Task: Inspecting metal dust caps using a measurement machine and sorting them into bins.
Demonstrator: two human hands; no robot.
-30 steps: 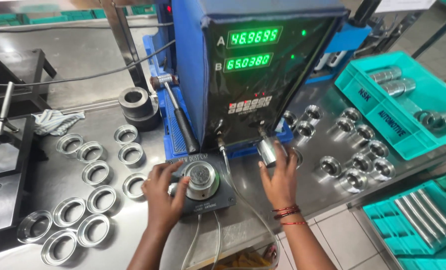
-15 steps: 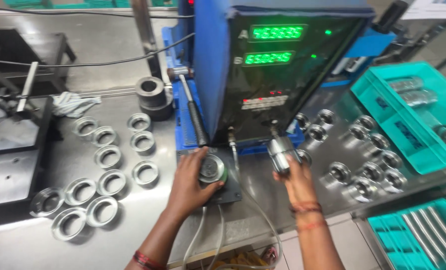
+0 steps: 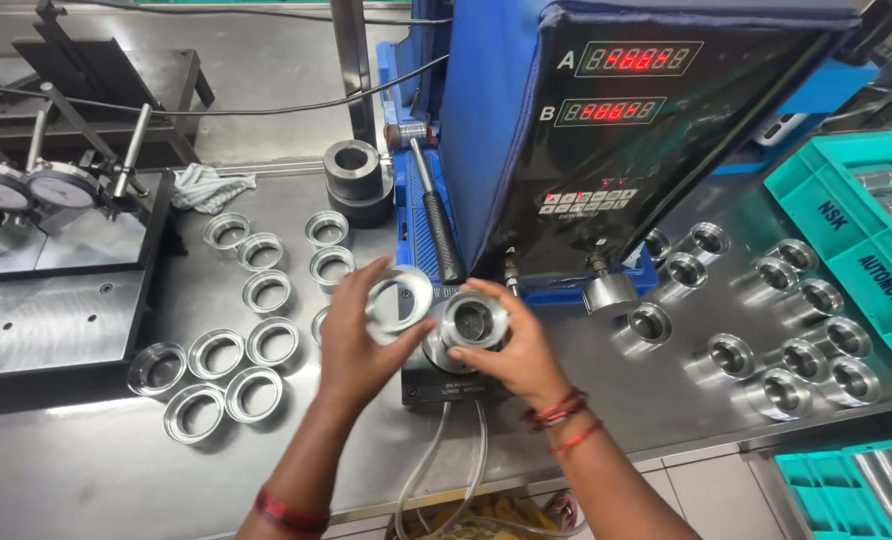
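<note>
Holding a shiny metal ring point(image 3: 399, 298) clear of the steel counter point(image 3: 96, 470), the left hand point(image 3: 358, 345) pinches it by the rim, thumb below and fingers curled behind, bore tilted toward the camera. Right hand point(image 3: 511, 355): fingers wrapped around a flanged metal sleeve point(image 3: 474, 320), which sits on the round seat of a small dark gauge block point(image 3: 446, 385) near the counter's front edge. Ring and sleeve lie just beside each other, almost touching.

Left half of counter: loose group of similar rings point(image 3: 221, 350) lying flat, in rough rows. Right half: flanged sleeves point(image 3: 766, 330) standing upright, well apart from the rings. Behind the gauge block: blue-cased readout unit point(image 3: 606, 140) with two red digit rows; black lever handle point(image 3: 436, 225) along its left side. Rear of counter: dark steel cylinder point(image 3: 354, 175), white rag point(image 3: 206, 187). Far left edge: two dial gauges point(image 3: 26, 190) on a black stand. Right edge: teal bin point(image 3: 861, 240). Clear hoses point(image 3: 446, 470) drop from the block over the front edge.
</note>
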